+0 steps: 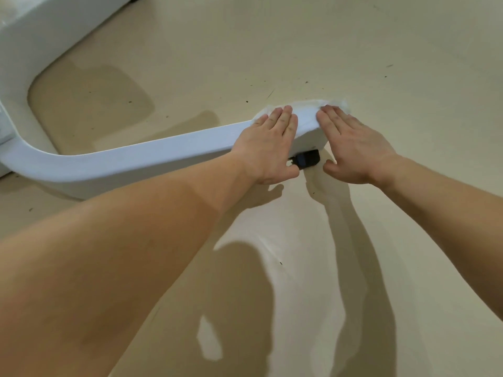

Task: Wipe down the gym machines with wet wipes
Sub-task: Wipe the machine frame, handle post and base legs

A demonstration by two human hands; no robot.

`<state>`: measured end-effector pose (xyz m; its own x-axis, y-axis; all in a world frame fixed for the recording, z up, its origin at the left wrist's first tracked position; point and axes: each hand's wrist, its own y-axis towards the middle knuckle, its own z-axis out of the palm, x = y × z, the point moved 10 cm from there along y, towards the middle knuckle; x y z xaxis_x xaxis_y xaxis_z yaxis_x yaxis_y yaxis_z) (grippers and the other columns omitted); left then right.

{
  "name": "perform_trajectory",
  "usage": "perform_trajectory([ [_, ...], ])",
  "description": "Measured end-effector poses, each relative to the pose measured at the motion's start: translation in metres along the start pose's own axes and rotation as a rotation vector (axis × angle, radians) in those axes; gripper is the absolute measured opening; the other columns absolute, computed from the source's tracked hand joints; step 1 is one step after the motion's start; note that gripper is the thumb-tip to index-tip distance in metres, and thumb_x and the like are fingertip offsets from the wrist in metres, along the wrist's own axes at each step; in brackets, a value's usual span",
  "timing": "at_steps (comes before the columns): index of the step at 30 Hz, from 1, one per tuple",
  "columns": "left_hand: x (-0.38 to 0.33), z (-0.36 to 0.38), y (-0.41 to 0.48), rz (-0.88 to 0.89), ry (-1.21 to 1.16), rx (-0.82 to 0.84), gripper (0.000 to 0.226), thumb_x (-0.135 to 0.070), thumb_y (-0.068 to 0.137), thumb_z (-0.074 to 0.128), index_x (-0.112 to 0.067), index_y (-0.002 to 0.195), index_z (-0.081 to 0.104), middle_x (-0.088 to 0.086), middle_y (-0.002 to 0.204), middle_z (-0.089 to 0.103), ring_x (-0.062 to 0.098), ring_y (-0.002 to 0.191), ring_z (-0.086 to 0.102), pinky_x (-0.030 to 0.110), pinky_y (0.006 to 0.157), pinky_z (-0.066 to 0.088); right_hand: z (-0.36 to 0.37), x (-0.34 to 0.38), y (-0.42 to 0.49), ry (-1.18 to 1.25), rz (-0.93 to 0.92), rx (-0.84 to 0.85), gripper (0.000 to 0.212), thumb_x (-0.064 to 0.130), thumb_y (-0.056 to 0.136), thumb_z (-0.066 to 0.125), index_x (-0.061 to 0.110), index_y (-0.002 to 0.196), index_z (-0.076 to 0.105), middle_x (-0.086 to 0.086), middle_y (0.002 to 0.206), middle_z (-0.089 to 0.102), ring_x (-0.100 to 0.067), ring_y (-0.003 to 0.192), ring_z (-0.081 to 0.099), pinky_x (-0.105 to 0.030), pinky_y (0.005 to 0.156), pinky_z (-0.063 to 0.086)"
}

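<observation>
A white curved base leg (141,153) of a gym machine runs low across the floor from the left to its end near the middle of the view. A white wet wipe (307,110) is draped over that end. My left hand (269,145) lies flat on the leg's end, straight fingers pressing the wipe's left part. My right hand (351,148) presses the wipe's right part with straight fingers, its thumb down near the floor. A black foot (307,159) sticks out under the leg's end between my hands.
The machine's white body (40,34) rises at the upper left. The beige floor (353,50) is smooth, with small dark specks and a darker patch (89,99) inside the leg's curve. Shadows of my arms fall on the floor in front.
</observation>
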<state>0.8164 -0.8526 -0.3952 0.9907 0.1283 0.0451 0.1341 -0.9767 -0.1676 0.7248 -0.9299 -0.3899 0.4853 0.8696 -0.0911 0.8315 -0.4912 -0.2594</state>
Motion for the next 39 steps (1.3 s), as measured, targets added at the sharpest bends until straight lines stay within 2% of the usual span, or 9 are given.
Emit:
perform_trajectory([
  [4,0.001,-0.001,-0.005,0.022,-0.025,-0.020,0.092,-0.056,0.092,0.037,-0.006,0.159,-0.001,0.013,0.167,-0.006,0.024,0.155,-0.003,0.038,0.126,0.004,0.003,0.008,-0.001,0.020,0.014,-0.020,0.101,0.061,0.079,0.024,0.007,0.158,-0.008,-0.010,0.167,-0.011,-0.023,0.155,-0.009,-0.039,0.126,0.003],
  [8,0.021,0.009,-0.037,0.003,-0.005,-0.039,0.089,-0.052,0.093,0.035,-0.006,0.158,-0.003,0.013,0.167,-0.009,0.023,0.155,-0.005,0.038,0.126,0.003,0.005,0.046,0.003,0.025,-0.048,-0.041,0.097,0.039,0.089,0.050,0.007,0.158,-0.010,-0.012,0.166,-0.014,-0.023,0.154,-0.013,-0.036,0.126,-0.002],
  [19,0.146,0.043,-0.201,-0.089,0.050,-0.012,0.091,-0.051,0.085,0.027,-0.001,0.158,0.006,0.018,0.166,0.001,0.029,0.154,0.003,0.041,0.126,0.009,-0.022,0.248,0.023,0.054,-0.374,-0.092,0.097,0.040,0.088,0.053,0.006,0.159,-0.005,-0.014,0.166,-0.013,-0.026,0.154,-0.011,-0.036,0.123,-0.006],
  [24,0.192,0.049,-0.260,-0.193,-0.019,-0.133,0.079,-0.040,0.088,0.039,0.003,0.153,0.029,0.022,0.160,0.026,0.034,0.150,0.025,0.043,0.123,0.022,-0.041,0.317,0.027,0.200,-0.460,-0.173,0.078,0.041,0.085,0.051,0.007,0.153,0.032,-0.014,0.163,0.024,-0.030,0.152,0.020,-0.040,0.124,0.014],
  [27,0.210,0.040,-0.277,-0.223,-0.073,-0.277,0.062,-0.029,0.087,0.051,0.001,0.141,0.050,0.018,0.147,0.049,0.034,0.136,0.047,0.042,0.113,0.040,-0.061,0.349,0.035,0.324,-0.471,-0.271,0.058,0.035,0.092,0.055,0.009,0.142,0.046,-0.013,0.146,0.047,-0.033,0.135,0.043,-0.039,0.114,0.031],
  [30,0.233,0.030,-0.290,-0.299,-0.126,-0.382,0.041,-0.022,0.089,0.053,-0.007,0.127,0.061,0.009,0.129,0.061,0.031,0.114,0.057,0.043,0.093,0.051,-0.074,0.377,0.046,0.344,-0.470,-0.284,0.055,0.034,0.100,0.047,0.014,0.150,0.036,-0.010,0.138,0.047,-0.031,0.124,0.044,-0.039,0.102,0.038],
  [33,0.266,0.035,-0.307,-0.465,-0.173,-0.449,0.033,-0.019,0.091,0.052,-0.011,0.121,0.063,0.007,0.121,0.059,0.030,0.104,0.054,0.044,0.079,0.053,-0.080,0.398,0.062,0.400,-0.454,-0.247,0.042,0.035,0.103,0.040,0.020,0.142,0.047,-0.005,0.137,0.044,-0.028,0.122,0.045,-0.038,0.097,0.042],
  [36,0.287,0.054,-0.326,-0.729,-0.427,-0.538,0.039,-0.014,0.093,0.050,-0.009,0.132,0.058,0.006,0.137,0.050,0.026,0.120,0.051,0.036,0.098,0.048,-0.080,0.419,0.080,0.405,-0.443,-0.186,0.040,0.033,0.105,0.036,0.023,0.142,0.048,-0.002,0.140,0.049,-0.028,0.122,0.051,-0.037,0.094,0.041],
  [39,0.275,0.069,-0.329,-0.941,-0.856,-0.650,0.048,-0.010,0.099,0.043,-0.005,0.147,0.041,0.006,0.159,0.029,0.014,0.142,0.031,0.007,0.108,0.018,-0.081,0.434,0.099,0.414,-0.390,-0.128,0.034,0.033,0.105,0.033,0.021,0.130,0.054,-0.002,0.123,0.060,-0.030,0.113,0.056,-0.041,0.088,0.046],
])
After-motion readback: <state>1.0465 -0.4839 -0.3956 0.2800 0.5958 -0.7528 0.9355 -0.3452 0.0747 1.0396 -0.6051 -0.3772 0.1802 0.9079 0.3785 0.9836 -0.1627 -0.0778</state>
